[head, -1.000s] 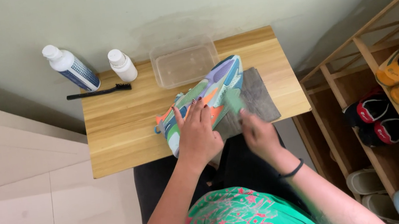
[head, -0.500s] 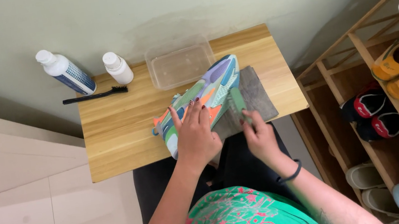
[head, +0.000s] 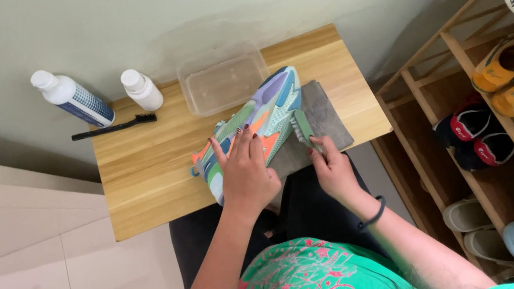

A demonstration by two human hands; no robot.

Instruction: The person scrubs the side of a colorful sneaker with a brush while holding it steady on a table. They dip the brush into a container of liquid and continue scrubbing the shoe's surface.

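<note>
— Two hands work one multicoloured pastel sneaker (head: 254,128) on a grey cloth (head: 328,120) atop the wooden table (head: 139,175): left hand (head: 248,173) pressing it flat, right hand (head: 334,170) gripping a green brush (head: 302,127).

— Stage?

— Scrubbing, apparently; steady strokes needed. Two white bottles (head: 70,97), one blue-labelled, stand at the table's far-left edge.

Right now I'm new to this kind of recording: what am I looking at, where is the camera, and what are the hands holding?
The camera sits on a person's head, looking down at their own bare hands. The left hand presses on a multicoloured sneaker lying on a grey cloth on a small wooden table. The right hand holds a green brush against the sneaker. Further back stand two bottles, a black brush and a clear tub. A shoe rack stands on the right.
</note>
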